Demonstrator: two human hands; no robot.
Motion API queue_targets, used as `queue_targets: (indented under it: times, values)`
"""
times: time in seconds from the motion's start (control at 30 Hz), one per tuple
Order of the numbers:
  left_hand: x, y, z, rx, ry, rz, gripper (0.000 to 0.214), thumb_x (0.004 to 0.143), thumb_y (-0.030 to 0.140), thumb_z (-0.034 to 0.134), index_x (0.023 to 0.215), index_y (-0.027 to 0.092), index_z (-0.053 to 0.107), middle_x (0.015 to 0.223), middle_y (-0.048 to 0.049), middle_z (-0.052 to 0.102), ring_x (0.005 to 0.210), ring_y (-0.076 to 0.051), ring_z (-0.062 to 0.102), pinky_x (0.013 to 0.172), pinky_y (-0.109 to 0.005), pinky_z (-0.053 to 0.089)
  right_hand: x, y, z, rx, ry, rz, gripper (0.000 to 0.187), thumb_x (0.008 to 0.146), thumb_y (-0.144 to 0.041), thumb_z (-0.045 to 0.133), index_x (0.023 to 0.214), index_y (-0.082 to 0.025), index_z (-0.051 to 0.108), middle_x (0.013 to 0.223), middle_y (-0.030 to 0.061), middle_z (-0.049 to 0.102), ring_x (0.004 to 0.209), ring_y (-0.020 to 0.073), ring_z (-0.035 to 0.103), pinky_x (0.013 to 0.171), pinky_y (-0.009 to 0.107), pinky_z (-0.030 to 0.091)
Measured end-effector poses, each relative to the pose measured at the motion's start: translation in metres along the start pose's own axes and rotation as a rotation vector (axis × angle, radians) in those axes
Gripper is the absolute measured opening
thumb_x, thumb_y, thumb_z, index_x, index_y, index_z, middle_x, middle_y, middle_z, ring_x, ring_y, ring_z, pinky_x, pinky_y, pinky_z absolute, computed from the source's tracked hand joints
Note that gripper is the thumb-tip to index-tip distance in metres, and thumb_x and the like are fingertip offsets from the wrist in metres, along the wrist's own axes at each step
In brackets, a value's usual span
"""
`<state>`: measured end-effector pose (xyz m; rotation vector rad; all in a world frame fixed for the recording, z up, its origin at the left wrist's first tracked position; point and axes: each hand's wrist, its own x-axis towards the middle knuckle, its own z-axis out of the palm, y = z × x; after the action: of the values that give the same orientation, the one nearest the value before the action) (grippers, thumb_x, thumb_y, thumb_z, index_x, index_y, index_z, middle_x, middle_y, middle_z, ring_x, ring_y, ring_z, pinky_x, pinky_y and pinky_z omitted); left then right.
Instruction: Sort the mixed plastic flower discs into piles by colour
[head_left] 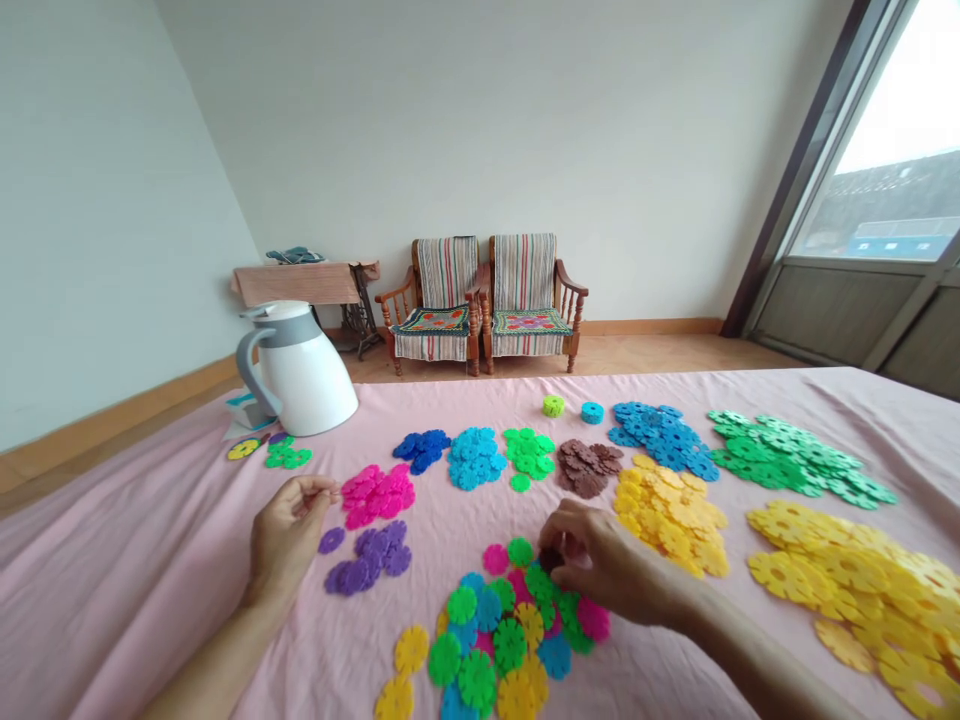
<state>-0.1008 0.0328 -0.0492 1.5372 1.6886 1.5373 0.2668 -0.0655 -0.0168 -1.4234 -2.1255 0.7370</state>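
My left hand (289,535) is pinched closed beside the pile of pink interlocking discs (379,495); whatever its fingertips hold is too small to make out. A loose purple disc (331,540) and a purple pile (371,558) lie just in front of its wrist. Over the top edge of the mixed-colour disc pile (510,640), my right hand (589,560) has its fingers curled round a dark brown disc (551,558), partly hidden by them. A brown pile (589,467) lies beyond that hand, with a yellow-orange pile (671,510) to its right.
Sorted piles of dark blue (422,450), light blue (476,458), green (529,453) and blue discs (664,438) line the pink cloth. Larger green (795,455) and yellow piles (862,580) spread at right. A white jug (304,375) stands back left. Two armchairs (484,300) are beyond.
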Motion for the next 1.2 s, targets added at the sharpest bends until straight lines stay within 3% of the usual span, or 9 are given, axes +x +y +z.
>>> queue_targets:
  times: [0.17,0.3,0.5,0.6,0.67,0.77,0.87,1.0,1.2]
  values:
    - [-0.003,0.008,0.001,-0.034,-0.009,-0.026,0.023,0.063,0.036,0.06,0.076,0.017,0.057,0.071,-0.0007,0.064,0.07,-0.018,0.063,0.068,-0.028,0.05,0.0,0.0,0.001,0.008,0.038,0.056,0.019,0.063,-0.007,0.056,0.077,-0.019,0.058,0.076,-0.0023,0.058,0.067,0.0104,0.052,0.059,0.021,0.038]
    - [-0.004,0.012,0.003,-0.049,-0.02,-0.028,0.022,0.062,0.035,0.06,0.075,0.017,0.057,0.069,0.0002,0.063,0.068,-0.018,0.062,0.067,-0.027,0.05,0.003,0.009,-0.002,0.116,0.036,0.08,0.005,0.071,-0.015,0.055,0.074,-0.019,0.055,0.064,-0.0042,0.056,0.058,0.0094,0.049,0.052,0.02,0.034]
    - [-0.004,0.009,0.003,-0.042,-0.026,-0.018,0.02,0.062,0.033,0.06,0.074,0.017,0.057,0.069,0.0009,0.063,0.068,-0.017,0.062,0.067,-0.026,0.049,0.018,0.047,-0.015,0.111,0.512,0.209,0.01,0.077,-0.028,0.049,0.074,-0.019,0.052,0.067,0.0004,0.062,0.061,0.0141,0.057,0.057,0.025,0.041]
    - [-0.003,0.006,0.002,-0.027,-0.04,-0.019,0.02,0.064,0.034,0.059,0.076,0.018,0.057,0.069,0.0005,0.063,0.069,-0.018,0.063,0.066,-0.026,0.049,0.018,0.053,-0.023,0.061,0.626,0.256,0.014,0.077,-0.031,0.048,0.079,-0.019,0.053,0.07,0.0023,0.063,0.063,0.0157,0.058,0.059,0.027,0.042]
    - [-0.002,0.006,0.002,-0.026,-0.048,-0.02,0.02,0.064,0.034,0.059,0.076,0.018,0.056,0.069,0.0004,0.063,0.071,-0.019,0.063,0.066,-0.027,0.049,0.013,0.048,-0.025,0.016,0.553,0.239,0.013,0.078,-0.03,0.048,0.074,-0.019,0.054,0.064,0.0002,0.059,0.058,0.0141,0.055,0.055,0.025,0.039]
    - [-0.003,0.007,0.002,-0.035,-0.044,-0.03,0.019,0.063,0.033,0.059,0.074,0.018,0.057,0.068,0.0007,0.063,0.069,-0.018,0.063,0.065,-0.026,0.049,0.002,0.032,-0.024,0.0,0.245,0.158,0.013,0.078,-0.026,0.048,0.069,-0.019,0.054,0.059,-0.0027,0.055,0.054,0.0113,0.05,0.05,0.022,0.036]
    - [-0.004,0.01,0.002,-0.035,-0.027,-0.028,0.019,0.062,0.033,0.059,0.073,0.018,0.057,0.067,0.001,0.064,0.068,-0.018,0.063,0.064,-0.026,0.049,-0.01,0.019,-0.023,-0.042,0.007,0.11,0.006,0.074,-0.021,0.053,0.077,-0.02,0.058,0.068,-0.0018,0.059,0.061,0.0114,0.053,0.054,0.022,0.038]
    - [-0.004,0.01,0.002,-0.027,-0.03,-0.022,0.018,0.062,0.033,0.059,0.073,0.018,0.057,0.067,0.0006,0.064,0.068,-0.018,0.063,0.065,-0.026,0.049,-0.02,0.012,-0.025,-0.089,-0.122,0.107,0.015,0.071,-0.018,0.057,0.085,-0.021,0.059,0.082,0.0004,0.061,0.073,0.013,0.055,0.063,0.023,0.041]
    - [-0.002,0.004,0.003,-0.043,-0.039,-0.035,0.02,0.062,0.034,0.059,0.073,0.018,0.057,0.068,-0.0005,0.064,0.069,-0.019,0.064,0.064,-0.027,0.05,-0.02,0.005,-0.031,-0.095,-0.247,0.138,0.02,0.064,-0.015,0.059,0.083,-0.019,0.059,0.085,0.0013,0.059,0.074,0.0128,0.051,0.064,0.023,0.039]
